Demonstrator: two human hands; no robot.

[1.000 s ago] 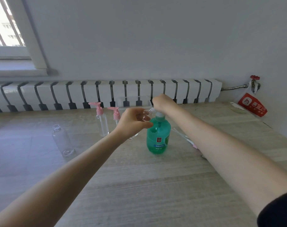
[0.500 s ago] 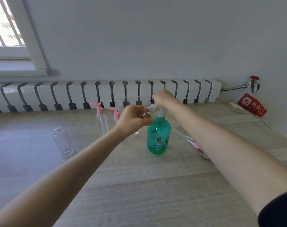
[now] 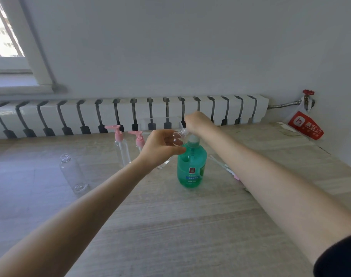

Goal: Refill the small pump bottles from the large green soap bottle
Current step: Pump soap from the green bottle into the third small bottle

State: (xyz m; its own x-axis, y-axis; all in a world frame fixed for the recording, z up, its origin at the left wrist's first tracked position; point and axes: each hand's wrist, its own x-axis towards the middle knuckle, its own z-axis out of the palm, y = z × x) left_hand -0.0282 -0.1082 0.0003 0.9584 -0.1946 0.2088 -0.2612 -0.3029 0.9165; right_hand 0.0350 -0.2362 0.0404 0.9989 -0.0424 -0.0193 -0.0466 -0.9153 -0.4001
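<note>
Clear plastic marks the far left of the desk (image 3: 170,226), where an uncapped bottle (image 3: 72,172) stands apart from the work. Nearer the middle, two slim bottles with pink pumps (image 3: 121,148) (image 3: 139,139) stand side by side in front of the radiator (image 3: 130,114). Next comes the left hand (image 3: 160,150), its fingers and thumb wrapped round a small clear bottle (image 3: 178,136). That bottle is held off the desk and tilted. Its long axis runs up and to the right, and its open threaded neck points at the top of the large green soap bottle (image 3: 191,168). The green bottle stands upright on the desk just right of the left hand, translucent and looking nearly full, with a label low on its front and a pale collar at its neck. The right hand (image 3: 196,121) sits directly over it, fingers curled down over the pump top and hiding it. I cannot tell whether it is pressing. The small bottle's mouth lies just beside and below that hand, so the next squirt seems to depend on the neck staying under the hidden nozzle. The right hand is the nearer to the pump. A loose pink pump with its tube (image 3: 236,177) lies on the desk further right, partly behind the right forearm.
</note>
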